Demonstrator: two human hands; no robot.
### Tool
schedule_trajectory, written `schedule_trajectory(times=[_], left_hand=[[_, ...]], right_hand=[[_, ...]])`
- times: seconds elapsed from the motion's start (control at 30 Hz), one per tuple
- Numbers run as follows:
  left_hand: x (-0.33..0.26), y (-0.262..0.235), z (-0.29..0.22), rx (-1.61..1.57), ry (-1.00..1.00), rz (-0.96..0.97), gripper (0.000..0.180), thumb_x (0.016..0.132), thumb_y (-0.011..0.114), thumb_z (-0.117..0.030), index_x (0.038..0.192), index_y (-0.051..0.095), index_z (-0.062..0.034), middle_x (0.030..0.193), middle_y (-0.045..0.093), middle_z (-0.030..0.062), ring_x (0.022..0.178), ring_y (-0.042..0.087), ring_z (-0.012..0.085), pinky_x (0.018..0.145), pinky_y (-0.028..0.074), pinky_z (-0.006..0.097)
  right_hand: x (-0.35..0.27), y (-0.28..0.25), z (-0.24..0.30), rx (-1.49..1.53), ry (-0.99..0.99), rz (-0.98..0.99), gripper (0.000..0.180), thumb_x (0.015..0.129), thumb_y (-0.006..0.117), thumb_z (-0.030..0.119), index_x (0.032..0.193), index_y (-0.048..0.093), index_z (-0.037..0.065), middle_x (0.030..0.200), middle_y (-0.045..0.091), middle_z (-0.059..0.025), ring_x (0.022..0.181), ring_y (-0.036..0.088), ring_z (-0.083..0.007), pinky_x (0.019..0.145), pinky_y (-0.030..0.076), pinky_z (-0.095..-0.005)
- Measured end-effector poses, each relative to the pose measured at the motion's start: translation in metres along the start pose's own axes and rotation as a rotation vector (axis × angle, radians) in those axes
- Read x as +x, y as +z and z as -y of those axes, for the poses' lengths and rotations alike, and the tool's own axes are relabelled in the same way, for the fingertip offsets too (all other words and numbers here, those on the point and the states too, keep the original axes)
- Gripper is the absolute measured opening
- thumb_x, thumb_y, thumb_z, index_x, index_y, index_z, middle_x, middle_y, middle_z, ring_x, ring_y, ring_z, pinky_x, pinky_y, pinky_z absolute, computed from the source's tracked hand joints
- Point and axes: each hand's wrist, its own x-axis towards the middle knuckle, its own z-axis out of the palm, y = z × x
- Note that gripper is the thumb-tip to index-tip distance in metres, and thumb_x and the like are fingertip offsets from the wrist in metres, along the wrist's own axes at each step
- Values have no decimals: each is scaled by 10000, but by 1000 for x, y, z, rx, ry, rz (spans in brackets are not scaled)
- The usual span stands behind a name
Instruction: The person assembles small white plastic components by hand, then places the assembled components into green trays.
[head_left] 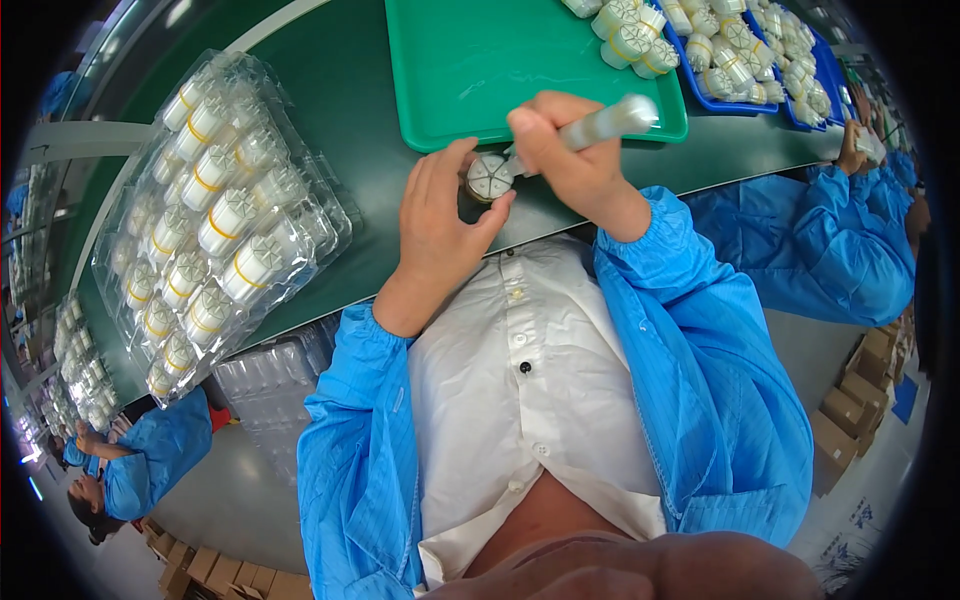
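A small round white part with a spoked face (491, 176) is held over the near edge of the counter (340, 90), just below the green tray (470, 70). It is cupped by the left hand (437, 225), whose fingers are curled around it, thumb on one side and fingertips on the other. A slim pale tool (605, 122) is gripped by the right hand (565, 150), with the fingers pressed together around its shaft and its tip set against the part.

The green tray is seen mostly bare, with a few white cylindrical parts (630, 40) lying at its far right corner. Just beyond it, a blue tray (745, 106) is filled with many more of the same white parts. To the left, a clear plastic blister tray (215, 215) is laid on the counter, its pockets filled with white cylinders ringed in yellow, set in rows. A stack of empty clear trays (265, 385) is seen below the counter edge.

The counter is covered by a dark green surface that runs far to the left. A blue smock over a white shirt is worn by the person. Another person in a blue smock (810, 240) is seated at the right, and one more (150, 450) at the lower left. Cardboard boxes (850, 410) are stacked on the floor at the right.
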Motion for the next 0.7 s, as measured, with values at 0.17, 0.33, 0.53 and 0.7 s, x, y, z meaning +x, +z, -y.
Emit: schedule_trajectory(times=[0.17,0.33,0.53,0.7], left_hand=[[-4,0,-5,-189,-76,8,629,736,779,-50,1299,501,-5,1132,660,153,1028,640,319,890,538,398],[-4,2,-2,-206,-78,18,599,727,772,-43,1269,522,-7,1140,657,155,1034,638,322,881,533,402],[1,-3,0,-19,20,27,491,721,785,-52,1169,589,-17,1103,630,149,1016,600,333,848,499,421],[1,0,5,39,82,-34,518,705,811,-36,1176,595,-43,1046,647,123,912,617,278,782,511,363]], right_hand=[[2,2,-1,17,13,18,364,999,582,100,647,517,33,626,543,-12,555,478,-80,492,362,-272],[3,9,-13,-16,-5,-45,366,933,687,158,647,491,45,579,426,-7,525,368,-103,458,279,-319],[1,9,-13,-108,-106,2,360,932,688,156,652,494,42,580,432,-7,532,380,-94,463,292,-317],[4,3,-10,89,65,-52,346,969,639,141,663,507,51,604,481,6,542,422,-73,484,327,-289]])
